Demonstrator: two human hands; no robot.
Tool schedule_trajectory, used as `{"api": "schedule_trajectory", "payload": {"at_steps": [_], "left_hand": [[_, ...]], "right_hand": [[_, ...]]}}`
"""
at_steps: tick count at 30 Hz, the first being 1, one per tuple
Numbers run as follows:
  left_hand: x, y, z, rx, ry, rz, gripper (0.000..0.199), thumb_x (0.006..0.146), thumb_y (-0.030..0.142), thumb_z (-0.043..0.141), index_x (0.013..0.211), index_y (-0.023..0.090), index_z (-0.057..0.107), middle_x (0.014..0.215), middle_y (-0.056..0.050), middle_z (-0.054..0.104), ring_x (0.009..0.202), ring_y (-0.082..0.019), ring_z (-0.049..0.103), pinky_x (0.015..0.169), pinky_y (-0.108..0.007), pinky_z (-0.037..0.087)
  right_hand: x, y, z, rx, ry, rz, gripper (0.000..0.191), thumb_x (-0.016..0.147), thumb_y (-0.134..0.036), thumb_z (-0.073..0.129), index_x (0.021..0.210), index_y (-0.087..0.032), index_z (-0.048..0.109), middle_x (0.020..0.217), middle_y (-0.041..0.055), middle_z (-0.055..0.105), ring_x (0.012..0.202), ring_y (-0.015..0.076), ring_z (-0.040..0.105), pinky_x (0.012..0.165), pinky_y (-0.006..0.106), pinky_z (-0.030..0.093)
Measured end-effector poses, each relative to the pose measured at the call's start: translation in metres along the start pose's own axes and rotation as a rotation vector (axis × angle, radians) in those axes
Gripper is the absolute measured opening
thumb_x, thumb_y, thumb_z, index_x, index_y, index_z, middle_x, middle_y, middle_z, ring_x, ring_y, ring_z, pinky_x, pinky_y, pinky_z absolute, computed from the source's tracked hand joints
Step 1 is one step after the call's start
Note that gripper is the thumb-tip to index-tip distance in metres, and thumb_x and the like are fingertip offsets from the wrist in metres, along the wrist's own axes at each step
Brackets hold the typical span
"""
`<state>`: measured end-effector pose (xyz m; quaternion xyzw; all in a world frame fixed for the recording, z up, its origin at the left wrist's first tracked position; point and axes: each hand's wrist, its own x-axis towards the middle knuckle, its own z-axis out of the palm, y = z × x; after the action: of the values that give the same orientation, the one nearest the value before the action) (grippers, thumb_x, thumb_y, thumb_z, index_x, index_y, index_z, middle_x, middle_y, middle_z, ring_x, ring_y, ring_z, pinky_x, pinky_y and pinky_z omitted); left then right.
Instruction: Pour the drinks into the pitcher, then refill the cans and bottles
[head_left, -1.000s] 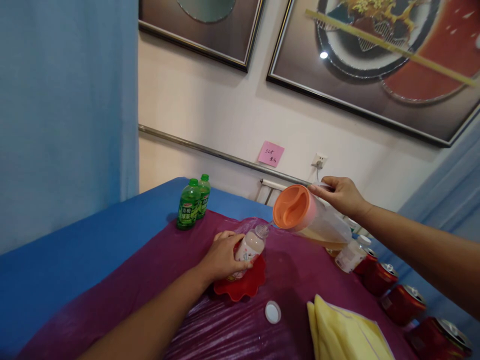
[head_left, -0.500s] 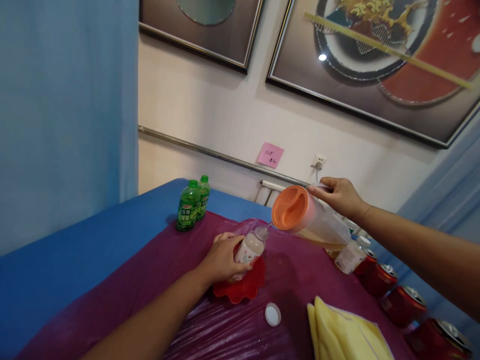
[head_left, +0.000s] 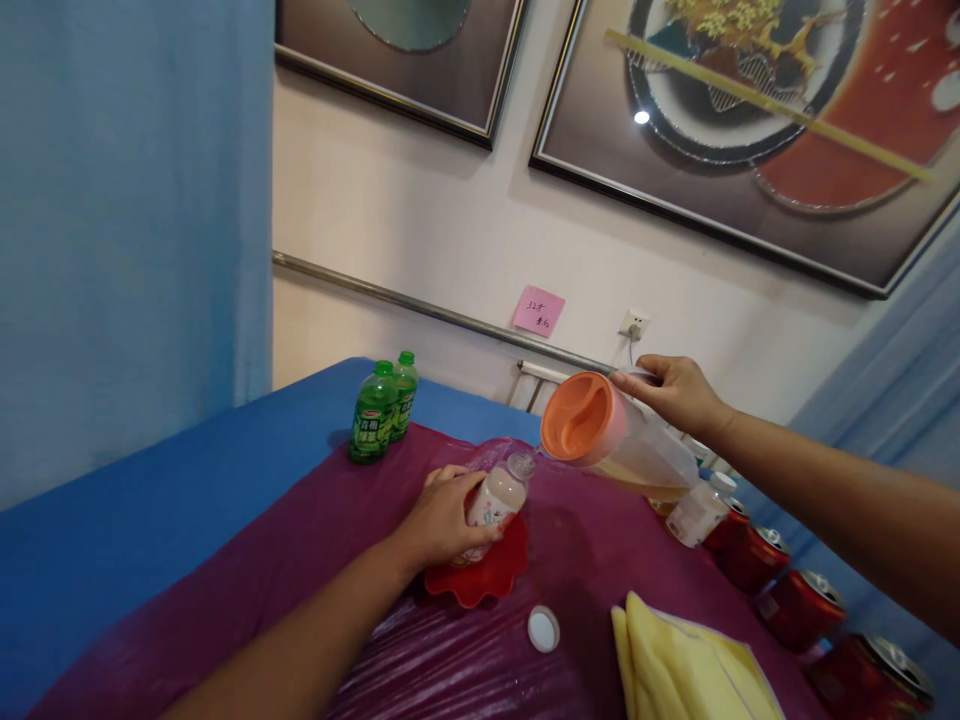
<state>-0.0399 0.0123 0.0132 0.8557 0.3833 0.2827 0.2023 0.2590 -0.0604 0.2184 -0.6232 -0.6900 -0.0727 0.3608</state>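
Note:
My left hand [head_left: 442, 515] is wrapped round an uncapped clear bottle [head_left: 495, 505] with a printed label, which stands slightly tilted over a red wavy-edged dish [head_left: 487, 580]. To the right, my right hand [head_left: 679, 390] grips the handle of a translucent pitcher [head_left: 637, 450] with an orange lid [head_left: 577, 415]. The pitcher is tipped to the left, its lid close to the bottle's mouth, and yellowish liquid lies along its lower side. Whether liquid is flowing between them is too small to tell. A white cap [head_left: 544, 629] lies in front of the dish.
Two green bottles [head_left: 373, 415] stand at the back left. On the right are a white-capped bottle [head_left: 701, 510] and several red cans [head_left: 802, 610]. A folded yellow cloth [head_left: 690, 660] lies at the front right on the purple sheet [head_left: 300, 560]. Behind runs a metal rail [head_left: 420, 310].
The view has shifted very slightly. Both hands, the bottle and the tipped pitcher keep nearly the same positions.

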Motion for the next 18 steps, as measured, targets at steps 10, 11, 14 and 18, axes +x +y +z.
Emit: {"api": "schedule_trajectory", "payload": {"at_steps": [10,11,14,18], "left_hand": [[-0.0002,0.0005,-0.0011,0.014,0.002,0.006,0.08,0.059,0.053,0.084,0.13,0.023,0.066,0.127,-0.011,0.066,0.12,-0.036,0.056,0.107,-0.046,0.04],[-0.0001,0.0002,-0.0009,0.013,0.001,0.006,0.08,0.058,0.054,0.085,0.13,0.024,0.066,0.128,-0.011,0.066,0.12,-0.036,0.056,0.107,-0.046,0.04],[-0.0001,0.0,-0.0006,0.01,0.002,0.005,0.08,0.058,0.054,0.085,0.13,0.025,0.066,0.128,-0.011,0.066,0.12,-0.036,0.056,0.106,-0.046,0.04],[-0.0007,0.0007,-0.0009,0.005,0.007,0.001,0.079,0.058,0.054,0.084,0.129,0.025,0.067,0.128,-0.011,0.066,0.12,-0.037,0.056,0.106,-0.046,0.04]], "right_hand": [[0.0002,-0.0034,0.0006,-0.022,-0.008,-0.001,0.062,0.076,-0.074,0.063,0.056,-0.025,0.03,0.053,-0.0065,0.027,0.053,0.0097,0.027,0.048,0.027,0.022],[0.0,-0.0039,0.0007,-0.02,-0.008,0.0,0.062,0.076,-0.074,0.062,0.056,-0.025,0.03,0.053,-0.0064,0.027,0.052,0.0098,0.028,0.048,0.027,0.022],[-0.0002,-0.0046,0.0009,-0.017,-0.011,0.004,0.062,0.076,-0.074,0.062,0.056,-0.025,0.031,0.053,-0.0064,0.028,0.053,0.0098,0.027,0.048,0.027,0.022],[-0.0002,-0.0043,0.0007,-0.016,-0.017,0.009,0.061,0.076,-0.073,0.063,0.057,-0.025,0.03,0.054,-0.0068,0.027,0.053,0.0097,0.026,0.049,0.027,0.021]]}}
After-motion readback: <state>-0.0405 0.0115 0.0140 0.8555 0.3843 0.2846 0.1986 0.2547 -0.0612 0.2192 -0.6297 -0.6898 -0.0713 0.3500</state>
